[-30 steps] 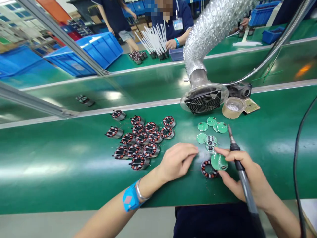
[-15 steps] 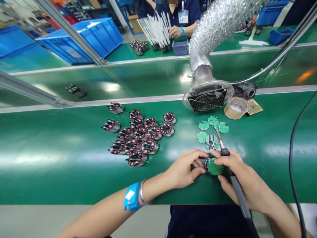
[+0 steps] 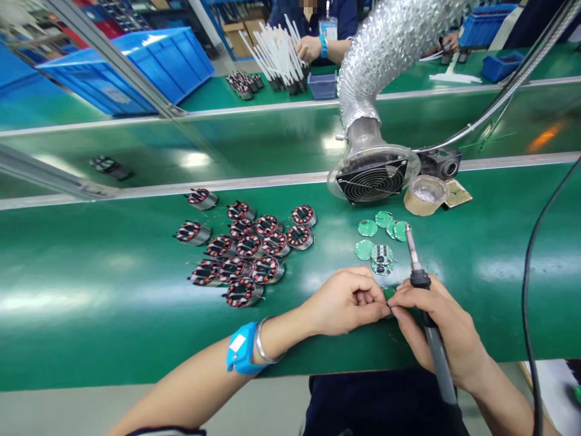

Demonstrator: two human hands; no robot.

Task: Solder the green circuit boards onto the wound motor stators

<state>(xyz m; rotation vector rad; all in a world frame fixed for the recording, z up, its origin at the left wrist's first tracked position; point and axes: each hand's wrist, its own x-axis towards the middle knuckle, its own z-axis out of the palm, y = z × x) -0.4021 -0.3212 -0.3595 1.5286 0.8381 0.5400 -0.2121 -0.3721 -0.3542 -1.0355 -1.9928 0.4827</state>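
Near the bench's front edge, a round green circuit board [image 3: 389, 292] lies mostly hidden behind my fingers; in the earlier frame it sits on a wound motor stator. My left hand [image 3: 351, 303] is closed in a pinch at its left side, and what the fingertips grip is hidden. My right hand [image 3: 447, 333] holds a soldering iron [image 3: 436, 351], its tip pointing away from me over the loose boards. Thumb and forefinger of that hand also meet at the board, almost touching my left fingertips. Several loose round circuit boards [image 3: 364, 249] lie just beyond.
Several wound stators [image 3: 249, 246] stand grouped on the left. A fume extractor fan [image 3: 374, 181] on a foil duct [image 3: 363, 66] hangs beyond the boards, beside a round pot [image 3: 425, 195]. A black cable [image 3: 526, 303] runs down the right. Across the bench, a co-worker's hand [image 3: 308, 48] touches white tubes [image 3: 276, 57].
My left fingers have moved over the board and closed against my right fingertips, covering most of it. The iron's tip has shifted slightly right. The whole view has shifted a little.
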